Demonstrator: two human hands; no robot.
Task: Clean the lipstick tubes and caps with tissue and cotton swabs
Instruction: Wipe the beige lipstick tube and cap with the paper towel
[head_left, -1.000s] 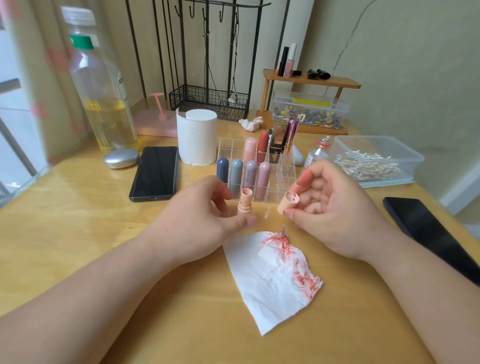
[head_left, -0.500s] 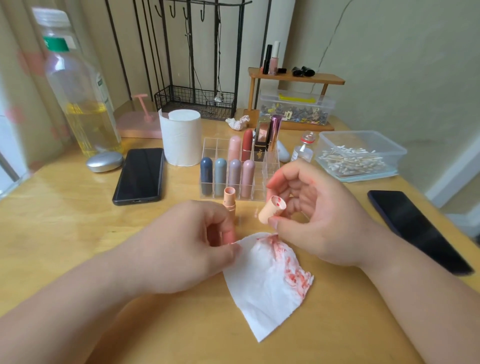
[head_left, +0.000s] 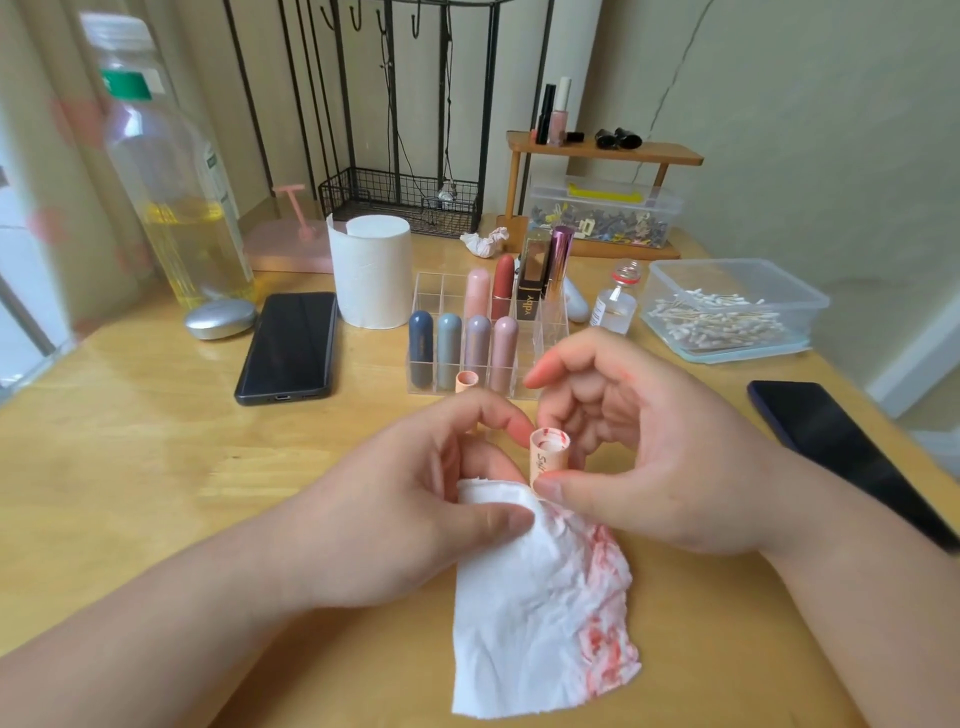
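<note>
Far left: big clear bottle (head_left: 171, 176) with yellow liquid, a silver oval case (head_left: 221, 318) just in front of it, and a black phone (head_left: 288, 345) face-up beside that. Tissue roll (head_left: 370, 270) stands upright behind the phone's far right corner. Next is the clear organizer (head_left: 434, 288), with capped lipsticks (head_left: 477, 343) in two rows. The open peach lipstick tube (head_left: 466, 382) stands upright on the table (head_left: 130, 441) just in front of the organizer, behind my left hand (head_left: 415, 499), with nothing touching it. Left thumb and fingers pinch the top edge of the tissue (head_left: 524, 623). The rest of the sheet lies on the table toward me, with red smears down its right side. My right hand (head_left: 654, 462) holds the peach cap (head_left: 548, 457) between thumb and curled fingers, open end up, red smears on the inner rim. The cap's lower end sits right at the pinched tissue edge; can't tell if it's touching. Further right: small glass bottle (head_left: 618, 306), plastic box (head_left: 691, 270) of cotton swabs (head_left: 717, 322), and a dark phone (head_left: 841, 452) near the table edge.
</note>
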